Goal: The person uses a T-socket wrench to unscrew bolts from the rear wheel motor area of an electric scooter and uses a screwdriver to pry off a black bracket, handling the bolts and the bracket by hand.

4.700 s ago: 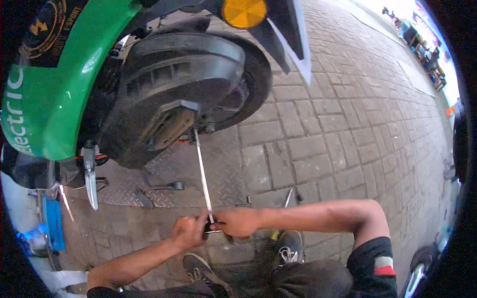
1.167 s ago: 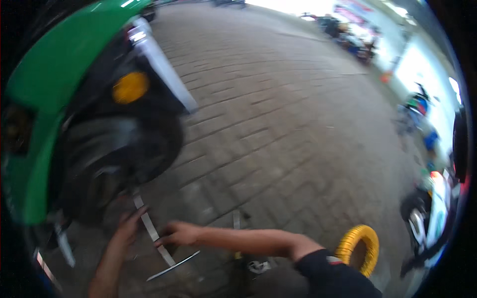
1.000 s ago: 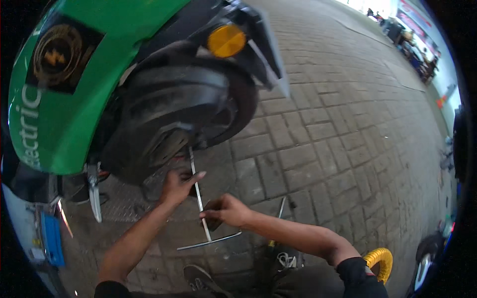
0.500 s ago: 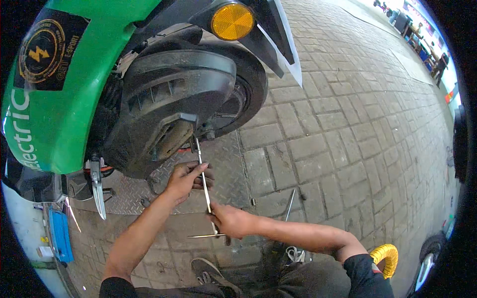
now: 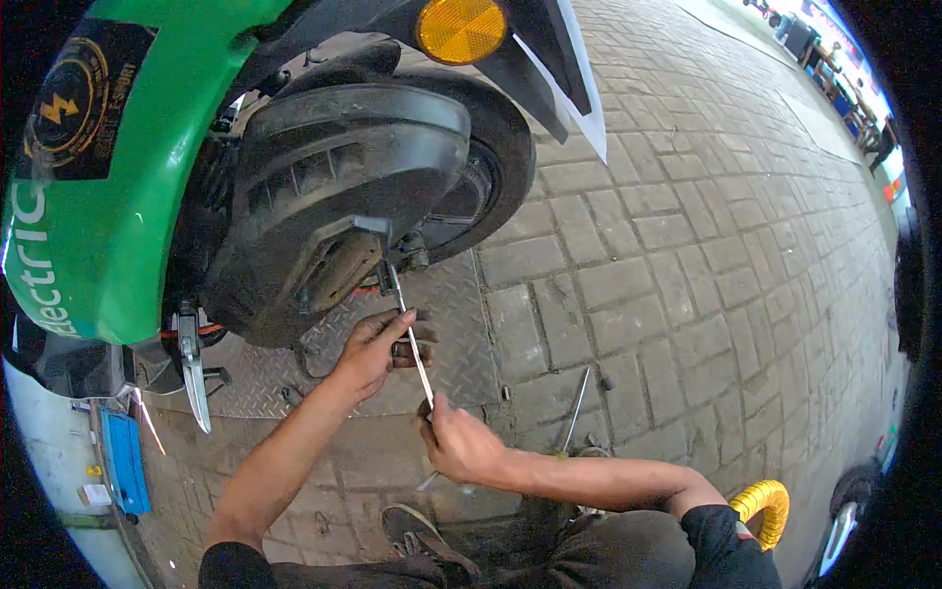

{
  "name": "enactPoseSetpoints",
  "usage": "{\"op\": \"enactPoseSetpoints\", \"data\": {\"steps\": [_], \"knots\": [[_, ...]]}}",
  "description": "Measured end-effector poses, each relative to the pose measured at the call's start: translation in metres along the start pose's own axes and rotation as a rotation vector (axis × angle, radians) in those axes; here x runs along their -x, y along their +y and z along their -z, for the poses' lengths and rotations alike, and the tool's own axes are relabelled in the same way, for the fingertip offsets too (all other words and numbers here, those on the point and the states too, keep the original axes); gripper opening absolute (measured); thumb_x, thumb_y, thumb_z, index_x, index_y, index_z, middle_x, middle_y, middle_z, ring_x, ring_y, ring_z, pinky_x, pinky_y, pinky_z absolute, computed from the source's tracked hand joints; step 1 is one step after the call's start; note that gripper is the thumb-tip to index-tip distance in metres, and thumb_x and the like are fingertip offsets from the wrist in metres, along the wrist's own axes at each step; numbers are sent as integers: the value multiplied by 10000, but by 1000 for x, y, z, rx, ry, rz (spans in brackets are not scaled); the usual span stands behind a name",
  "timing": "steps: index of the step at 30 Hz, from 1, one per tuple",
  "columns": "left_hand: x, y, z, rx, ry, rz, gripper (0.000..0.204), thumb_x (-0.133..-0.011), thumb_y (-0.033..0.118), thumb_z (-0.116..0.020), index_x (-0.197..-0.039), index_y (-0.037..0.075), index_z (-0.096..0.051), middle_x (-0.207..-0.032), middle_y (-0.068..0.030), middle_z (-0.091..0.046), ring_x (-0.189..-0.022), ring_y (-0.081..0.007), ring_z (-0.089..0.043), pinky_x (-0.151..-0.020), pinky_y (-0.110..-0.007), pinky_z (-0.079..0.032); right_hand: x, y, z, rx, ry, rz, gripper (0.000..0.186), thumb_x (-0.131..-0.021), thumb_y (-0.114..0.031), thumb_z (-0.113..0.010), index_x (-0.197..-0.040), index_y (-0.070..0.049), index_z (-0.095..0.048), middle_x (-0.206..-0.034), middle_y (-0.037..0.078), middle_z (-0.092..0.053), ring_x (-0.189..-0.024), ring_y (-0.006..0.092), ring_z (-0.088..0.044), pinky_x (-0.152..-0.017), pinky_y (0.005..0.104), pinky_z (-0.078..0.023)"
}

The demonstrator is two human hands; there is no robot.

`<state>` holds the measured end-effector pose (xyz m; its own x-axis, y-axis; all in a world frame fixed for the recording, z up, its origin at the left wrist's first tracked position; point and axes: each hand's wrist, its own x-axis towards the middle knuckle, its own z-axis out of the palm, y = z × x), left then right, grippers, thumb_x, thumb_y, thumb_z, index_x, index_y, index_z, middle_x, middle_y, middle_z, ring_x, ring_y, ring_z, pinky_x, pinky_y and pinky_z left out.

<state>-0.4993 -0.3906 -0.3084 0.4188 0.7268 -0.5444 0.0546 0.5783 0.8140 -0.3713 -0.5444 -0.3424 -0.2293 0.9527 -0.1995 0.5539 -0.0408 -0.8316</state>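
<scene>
Before me stands a green scooter (image 5: 147,236) with a dusty black motor cover (image 5: 343,177) beside its rear wheel (image 5: 518,167). A long, thin T-handle wrench (image 5: 422,369) slopes from the underside of that cover down towards me. My left hand (image 5: 369,357) is closed round its shaft near the upper end, thumb on top. Lower down, my right hand (image 5: 463,444) grips the wrench by its handle end and covers most of the crossbar. The wrench's tip is at the lower edge of the cover; what it meets there cannot be made out.
Under the scooter lies a patterned metal plate (image 5: 456,344) on brick paving (image 5: 667,294). A thin metal rod (image 5: 578,407) lies right of my right hand. A silver metal lever (image 5: 192,368) juts down at left. A blue case (image 5: 122,461) and yellow coiled hose (image 5: 768,506) are farther out.
My right hand has turned and shifted slightly right with the wrench's handle; the crossbar, plainly seen before, is now mostly hidden. My left hand stays on the shaft, slightly to the right.
</scene>
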Motion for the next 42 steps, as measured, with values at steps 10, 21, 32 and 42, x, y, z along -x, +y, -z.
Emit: {"op": "enactPoseSetpoints", "data": {"steps": [10, 21, 32, 42], "knots": [[-2, 7, 0, -95, -6, -35, 350, -993, 331, -575, -1155, 25, -634, -930, -120, -708, -761, -226, -704, -659, -345, -593, -2, 16, 62, -23, -445, 347, 791, -957, -337, -575, -1365, 217, -186, -895, 339, -664, -792, 437, -690, -703, 456, -559], [5, 14, -12, 32, 38, -30, 339, -995, 307, -580, -1134, -1, -610, -896, -121, -701, -713, -227, -697, -665, -342, -596, 1, 36, 44, -1518, -765, -241, 379, -932, -182, -629, -1232, 25, -528, -1104, 109, -640, -1014, 208, -614, -935, 358, -481], [0, 4, 10, -51, 74, -55, 354, -994, 356, -573, -1151, 47, -641, -923, -122, -708, -727, -206, -689, -650, -330, -584, -4, -37, 47, 309, -321, 14, 437, -988, -396, -517, -1090, 27, -561, -838, 261, -669, -814, 405, -682, -729, 521, -529], [-2, -6, 4, -75, 108, -94, 443, -955, 381, -606, -1317, 128, -570, -1221, -48, -593, -933, -173, -584, -724, -327, -512, -13, 70, -27, -1804, -810, -192, 462, -974, -371, -578, -1284, -28, -570, -1156, 109, -657, -1056, 243, -632, -950, 351, -478]]}}
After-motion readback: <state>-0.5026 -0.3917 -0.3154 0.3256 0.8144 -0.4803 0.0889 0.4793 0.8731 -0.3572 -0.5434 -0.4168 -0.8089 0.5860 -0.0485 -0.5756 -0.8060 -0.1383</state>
